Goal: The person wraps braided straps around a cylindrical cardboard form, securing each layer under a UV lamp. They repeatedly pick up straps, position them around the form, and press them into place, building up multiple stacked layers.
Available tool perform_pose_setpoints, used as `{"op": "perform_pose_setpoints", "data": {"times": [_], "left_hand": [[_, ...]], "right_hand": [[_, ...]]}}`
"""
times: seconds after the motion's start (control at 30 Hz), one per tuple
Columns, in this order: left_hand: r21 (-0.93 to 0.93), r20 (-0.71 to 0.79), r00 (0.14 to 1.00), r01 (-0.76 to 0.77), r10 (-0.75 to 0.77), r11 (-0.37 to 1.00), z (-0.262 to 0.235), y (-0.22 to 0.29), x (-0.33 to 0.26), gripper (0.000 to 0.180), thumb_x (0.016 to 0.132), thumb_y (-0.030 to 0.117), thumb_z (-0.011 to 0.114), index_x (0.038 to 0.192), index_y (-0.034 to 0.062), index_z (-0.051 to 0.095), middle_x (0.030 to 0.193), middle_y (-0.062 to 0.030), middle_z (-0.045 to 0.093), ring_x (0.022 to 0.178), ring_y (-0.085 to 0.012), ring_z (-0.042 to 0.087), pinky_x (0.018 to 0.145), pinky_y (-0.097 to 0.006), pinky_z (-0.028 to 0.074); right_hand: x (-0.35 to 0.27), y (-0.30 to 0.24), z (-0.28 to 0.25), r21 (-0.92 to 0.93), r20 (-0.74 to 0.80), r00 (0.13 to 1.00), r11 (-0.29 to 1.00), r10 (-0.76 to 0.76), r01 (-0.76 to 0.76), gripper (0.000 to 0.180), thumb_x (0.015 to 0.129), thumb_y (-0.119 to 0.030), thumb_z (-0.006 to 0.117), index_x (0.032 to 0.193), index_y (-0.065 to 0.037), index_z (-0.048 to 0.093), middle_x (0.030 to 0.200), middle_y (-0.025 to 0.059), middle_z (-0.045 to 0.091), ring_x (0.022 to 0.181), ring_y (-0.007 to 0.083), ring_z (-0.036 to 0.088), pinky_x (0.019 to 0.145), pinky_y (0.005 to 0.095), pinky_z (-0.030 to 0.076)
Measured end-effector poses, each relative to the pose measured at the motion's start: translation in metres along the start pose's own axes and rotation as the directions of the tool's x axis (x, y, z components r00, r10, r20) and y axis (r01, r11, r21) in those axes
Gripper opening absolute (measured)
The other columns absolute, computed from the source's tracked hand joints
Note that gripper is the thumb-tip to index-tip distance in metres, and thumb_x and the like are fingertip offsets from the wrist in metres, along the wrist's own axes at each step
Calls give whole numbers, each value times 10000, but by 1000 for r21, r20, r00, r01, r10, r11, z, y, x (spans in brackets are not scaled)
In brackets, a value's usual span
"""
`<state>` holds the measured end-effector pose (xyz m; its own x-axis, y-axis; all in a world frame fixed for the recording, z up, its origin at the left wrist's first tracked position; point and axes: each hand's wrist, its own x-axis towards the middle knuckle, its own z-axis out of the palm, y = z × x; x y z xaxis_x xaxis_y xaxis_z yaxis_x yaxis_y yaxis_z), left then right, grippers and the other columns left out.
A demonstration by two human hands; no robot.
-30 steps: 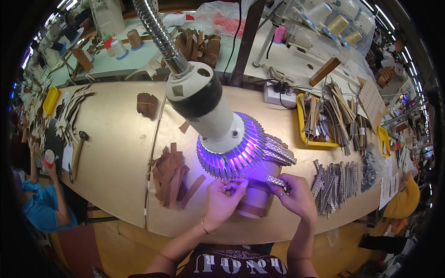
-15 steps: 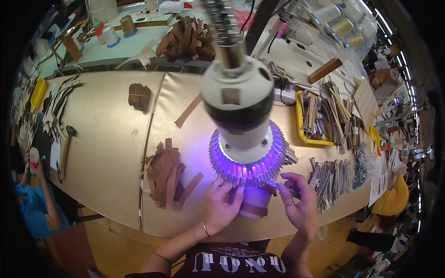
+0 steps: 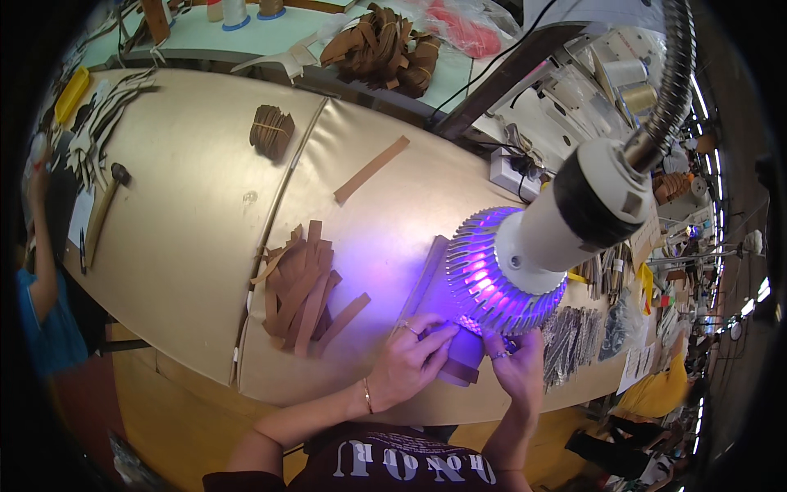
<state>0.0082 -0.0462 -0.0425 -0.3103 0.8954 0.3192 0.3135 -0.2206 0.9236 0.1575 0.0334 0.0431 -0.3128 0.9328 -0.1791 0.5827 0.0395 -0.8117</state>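
Shifted rightward since earlier: lamp head and both hands. Left hand and right hand pinch a flat brown leather piece, tinted violet, on the tan surface. Beyond: loose leather strips.

The table is a pale, shiny tan, and the leather strips piled on it are mid-brown, like the single strip lying farther back and the darker brown bundle. The lamp has a white body with a black band and a silver ribbed shade, and it casts violet-blue light that tints the piece under the left hand and right hand purple. A yellow tray sits at the far left edge, and the person's shirt is dark maroon with pale lettering.
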Motion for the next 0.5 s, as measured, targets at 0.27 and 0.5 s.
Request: {"op": "perform_pose_setpoints", "data": {"times": [0.27, 0.5], "left_hand": [[-37, 26, 999, 22, -21, 999, -2, 1, 0, 286, 836, 47, 682, 1122, 49, 679, 1080, -108, 605, 841, -243, 617, 760, -352, 529], [-37, 35, 999, 34, -33, 999, -2, 2, 1, 293, 842, 49, 682, 1135, 55, 672, 1092, -109, 602, 836, -241, 631, 747, -340, 546]], "right_hand": [[0, 11, 6, -34, -85, 995, 998, -55, 52, 131, 892, -12, 661, 1017, 27, 651, 814, 14, 643, 699, 73, 581, 608, 235, 468], [-1, 17, 2, 74, -17, 998, 995, 62, -60, 376, 818, 66, 601, 1179, 25, 506, 1008, 86, 660, 917, 142, 626, 812, 290, 508]]}}
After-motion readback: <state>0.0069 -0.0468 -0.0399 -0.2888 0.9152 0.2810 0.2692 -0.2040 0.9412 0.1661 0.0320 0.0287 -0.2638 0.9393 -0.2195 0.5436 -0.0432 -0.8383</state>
